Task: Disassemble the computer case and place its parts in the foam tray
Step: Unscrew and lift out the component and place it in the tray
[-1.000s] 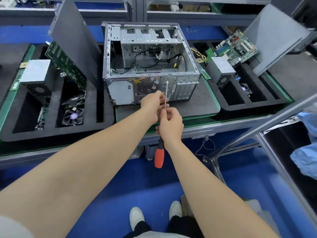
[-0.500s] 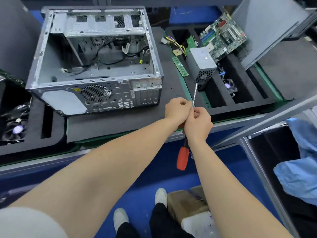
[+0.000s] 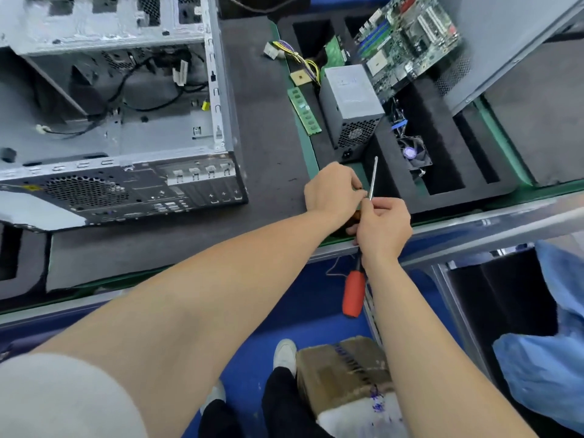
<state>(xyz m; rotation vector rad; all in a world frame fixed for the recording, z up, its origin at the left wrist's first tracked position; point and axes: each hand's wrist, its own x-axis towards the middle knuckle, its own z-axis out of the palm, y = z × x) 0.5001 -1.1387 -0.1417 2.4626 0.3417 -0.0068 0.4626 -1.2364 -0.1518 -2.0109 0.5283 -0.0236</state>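
— One case [image 3: 126, 147], where?
— Open, on the desk [image 3: 271, 137], left. Foam tray [image 3: 467, 200] just right of it: PSU [image 3: 350, 93], motherboard [image 3: 407, 36], fan [image 3: 412, 153] inside.
— Grips?
— Both at the desk edge, near the tray. Right grip [image 3: 382, 229] curled round screwdriver [image 3: 354, 292], shaft up. Left grip [image 3: 331, 191] curled, fingertips at the shaft; pinching or only touching, can't tell.

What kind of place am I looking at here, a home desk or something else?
Probably an electronics disassembly workshop or recycling line: an opened computer case on a padded bench, a foam tray holding a power supply and motherboard, and a screwdriver in use.
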